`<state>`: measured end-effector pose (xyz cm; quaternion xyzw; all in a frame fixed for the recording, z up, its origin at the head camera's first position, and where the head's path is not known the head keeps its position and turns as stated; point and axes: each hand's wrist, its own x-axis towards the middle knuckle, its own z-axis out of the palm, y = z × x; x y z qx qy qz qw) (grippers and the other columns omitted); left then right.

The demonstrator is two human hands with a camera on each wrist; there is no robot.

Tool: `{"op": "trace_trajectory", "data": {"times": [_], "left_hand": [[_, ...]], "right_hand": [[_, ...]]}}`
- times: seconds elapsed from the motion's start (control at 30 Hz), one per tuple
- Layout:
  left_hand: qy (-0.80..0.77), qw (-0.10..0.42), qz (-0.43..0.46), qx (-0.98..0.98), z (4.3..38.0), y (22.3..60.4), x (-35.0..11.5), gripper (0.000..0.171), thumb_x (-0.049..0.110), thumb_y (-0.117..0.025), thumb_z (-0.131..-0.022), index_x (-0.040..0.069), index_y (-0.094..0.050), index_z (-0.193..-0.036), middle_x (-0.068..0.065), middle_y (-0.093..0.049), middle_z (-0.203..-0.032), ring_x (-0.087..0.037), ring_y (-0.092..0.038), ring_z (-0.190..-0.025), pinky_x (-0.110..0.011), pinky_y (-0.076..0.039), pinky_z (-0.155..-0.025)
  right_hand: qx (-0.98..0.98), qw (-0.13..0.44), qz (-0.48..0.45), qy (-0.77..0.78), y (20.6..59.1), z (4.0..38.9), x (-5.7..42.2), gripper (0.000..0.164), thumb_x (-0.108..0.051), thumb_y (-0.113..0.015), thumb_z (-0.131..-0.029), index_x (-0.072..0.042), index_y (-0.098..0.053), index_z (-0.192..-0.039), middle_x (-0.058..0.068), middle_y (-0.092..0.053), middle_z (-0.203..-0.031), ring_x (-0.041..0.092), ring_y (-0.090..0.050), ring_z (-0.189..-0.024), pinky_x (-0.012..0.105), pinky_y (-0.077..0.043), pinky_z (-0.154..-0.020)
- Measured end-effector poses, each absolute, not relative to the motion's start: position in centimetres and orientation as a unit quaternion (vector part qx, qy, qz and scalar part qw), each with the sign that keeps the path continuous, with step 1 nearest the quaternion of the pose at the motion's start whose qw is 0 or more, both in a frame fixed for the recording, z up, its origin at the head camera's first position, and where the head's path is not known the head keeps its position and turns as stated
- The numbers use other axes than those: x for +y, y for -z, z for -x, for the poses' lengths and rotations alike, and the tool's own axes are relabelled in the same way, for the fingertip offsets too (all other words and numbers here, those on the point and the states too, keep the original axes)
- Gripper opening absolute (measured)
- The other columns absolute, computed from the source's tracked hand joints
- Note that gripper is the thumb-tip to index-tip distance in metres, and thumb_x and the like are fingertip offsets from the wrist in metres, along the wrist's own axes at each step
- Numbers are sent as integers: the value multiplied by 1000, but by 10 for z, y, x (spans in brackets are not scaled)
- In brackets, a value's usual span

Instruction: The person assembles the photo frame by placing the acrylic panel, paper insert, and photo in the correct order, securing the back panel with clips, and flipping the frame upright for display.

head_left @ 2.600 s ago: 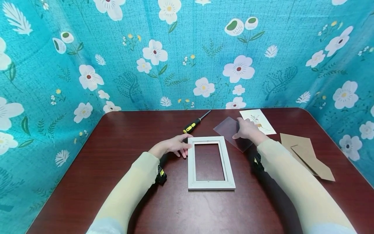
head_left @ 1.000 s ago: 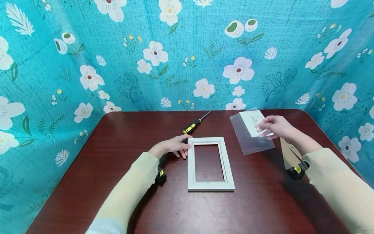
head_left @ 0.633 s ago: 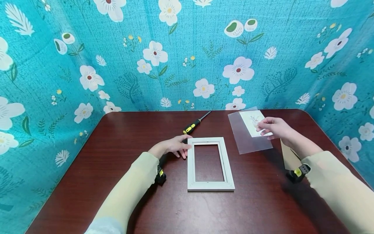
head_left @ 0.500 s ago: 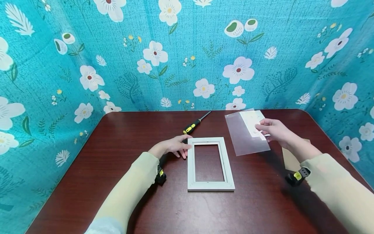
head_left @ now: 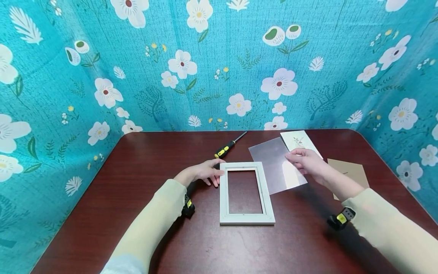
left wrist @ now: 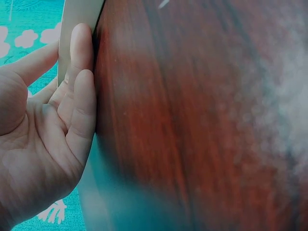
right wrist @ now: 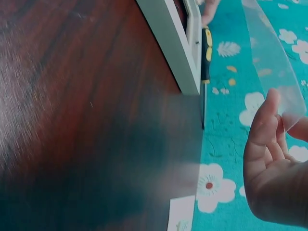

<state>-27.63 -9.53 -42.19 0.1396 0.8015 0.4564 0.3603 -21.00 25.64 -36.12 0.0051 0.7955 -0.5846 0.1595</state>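
Holding a clear sheet (head_left: 272, 165) by its right side in the right hand (head_left: 309, 163), thumb and fingers pinching close to the margin; raised off the counter (head_left: 154, 160), between the middle and the far right corner, just right of a white frame (head_left: 224, 198) as seen from the head. Resting the left hand (head_left: 205, 172) on the far left corner of the frame, near the middle of the counter, fingers relaxed and close together against the outer side.

To handle the sheet well, pinch only the margin, so as not to smudge the glossy face. Grip lightly; probably thin and easily bent. Turn it square to the frame before lowering, being askew now. Steady the frame with the left hand against sliding. Avoid brushing the printed card (head_left: 299, 140) toward the far right corner, or the screwdriver (head_left: 224, 150) by the far edge.
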Motion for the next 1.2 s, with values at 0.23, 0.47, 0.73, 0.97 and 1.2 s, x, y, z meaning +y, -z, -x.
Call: {"op": "trace_trajectory", "data": {"times": [0.23,0.47,0.73,0.97,1.2], "left_hand": [[-462,363,-139,797,278,425,-95,47,21,-55,-101,16,-36,-144,-11,-64,-74,-19,-66,-63,-29,-47,-54],[-465,364,-138,795,277,425,-96,48,20,-56,-101,16,-36,-144,-11,-64,-74,-19,-66,-62,-29,-47,-54],[-464,361,-138,797,276,427,-97,46,20,-56,-100,17,-38,-142,-10,-64,-74,-18,-66,-62,-29,-47,-55],[-466,361,-142,795,277,427,-97,47,21,-56,-100,17,-37,-143,-10,-64,-74,-19,-67,-63,-29,-47,-55],[-467,359,-141,795,278,426,-97,47,22,-57,-100,17,-38,-143,-11,-65,-74,-18,-67,-63,-29,-47,-55]], "right_hand": [[767,191,11,613,369,205,242,24,-19,-53,-101,3,-56,-112,-5,-71,-80,7,-60,-61,23,-43,-54],[763,224,26,606,379,202,230,37,-20,-56,-99,9,-47,-121,4,-74,-92,11,-67,-67,26,-45,-56],[756,250,33,603,388,200,215,30,-14,-55,-99,10,-49,-117,12,-73,-94,15,-69,-68,24,-45,-54],[759,260,42,596,395,200,206,30,-12,-55,-98,11,-51,-117,15,-72,-96,16,-69,-68,24,-45,-53],[772,261,44,578,401,202,195,28,-10,-58,-97,10,-51,-116,16,-72,-94,18,-69,-67,25,-46,-53]]}}
